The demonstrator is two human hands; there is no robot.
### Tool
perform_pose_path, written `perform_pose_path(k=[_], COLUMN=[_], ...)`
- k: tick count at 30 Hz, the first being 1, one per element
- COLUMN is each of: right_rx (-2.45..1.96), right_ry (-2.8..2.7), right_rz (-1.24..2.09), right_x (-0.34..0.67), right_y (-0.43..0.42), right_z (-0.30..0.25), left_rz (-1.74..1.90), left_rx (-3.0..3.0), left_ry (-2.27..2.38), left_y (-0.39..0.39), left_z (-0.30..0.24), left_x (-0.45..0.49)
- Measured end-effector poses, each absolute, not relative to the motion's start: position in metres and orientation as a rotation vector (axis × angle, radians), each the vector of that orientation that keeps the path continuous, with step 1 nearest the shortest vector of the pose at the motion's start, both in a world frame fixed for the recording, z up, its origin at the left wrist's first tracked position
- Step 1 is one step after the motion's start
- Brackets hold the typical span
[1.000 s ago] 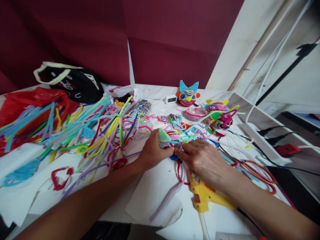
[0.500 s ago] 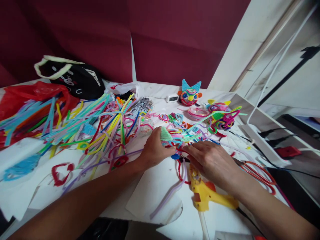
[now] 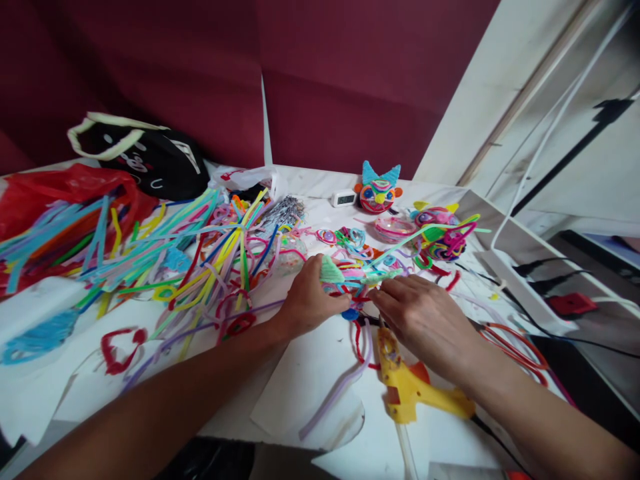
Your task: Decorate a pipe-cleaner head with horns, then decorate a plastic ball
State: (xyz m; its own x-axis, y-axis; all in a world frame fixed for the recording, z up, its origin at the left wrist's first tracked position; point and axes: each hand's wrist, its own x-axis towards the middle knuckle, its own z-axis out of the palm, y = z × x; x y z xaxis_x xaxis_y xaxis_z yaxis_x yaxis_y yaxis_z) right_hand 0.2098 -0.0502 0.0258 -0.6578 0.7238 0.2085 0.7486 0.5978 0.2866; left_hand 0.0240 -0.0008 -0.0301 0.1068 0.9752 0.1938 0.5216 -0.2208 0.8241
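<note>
My left hand (image 3: 313,297) is closed around a small multicoloured pipe-cleaner figure with a pale green pointed ear (image 3: 331,269). A round blue piece (image 3: 350,314) shows at the figure's lower edge. At the figure's right side, my right hand (image 3: 415,310) has its fingers pinched together on a red pipe cleaner, whose end (image 3: 454,280) seems to stick out beyond the knuckles. The fingertips hide where it meets the figure. Just below my right hand lies a yellow glue gun (image 3: 403,390) with a clear glue stick in its rear.
Loose pipe cleaners (image 3: 200,247) and a red plastic bag (image 3: 75,183) cover the left. Behind stand a black bag (image 3: 155,160), a small white digital display (image 3: 344,198) and a finished blue-eared figure (image 3: 380,190). A power strip (image 3: 530,287) with cables lies right.
My right hand has shifted slightly up and left against the figure, and the red end beyond it has swung upward. My left hand keeps its hold in the same place.
</note>
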Motion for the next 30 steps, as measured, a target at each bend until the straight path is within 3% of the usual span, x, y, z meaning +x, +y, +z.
perform_pose_path(k=[11,20,30], right_rx=[-1.026,-0.843,-0.859], right_ry=[-2.741,-2.792,-2.929], right_rz=[-0.900,-0.946,-0.787], right_x=[0.197,0.197,0.198], right_y=[-0.036,-0.015,0.003], right_z=[0.044,0.045,0.047], left_rz=[1.015,0.999,1.036], left_rx=[1.832,1.842,1.868], left_ry=[1.450,1.455,1.430], left_y=[-0.001,-0.001,0.000], left_z=[-0.026,-0.026,-0.030], left_x=[0.026,0.026,0.025])
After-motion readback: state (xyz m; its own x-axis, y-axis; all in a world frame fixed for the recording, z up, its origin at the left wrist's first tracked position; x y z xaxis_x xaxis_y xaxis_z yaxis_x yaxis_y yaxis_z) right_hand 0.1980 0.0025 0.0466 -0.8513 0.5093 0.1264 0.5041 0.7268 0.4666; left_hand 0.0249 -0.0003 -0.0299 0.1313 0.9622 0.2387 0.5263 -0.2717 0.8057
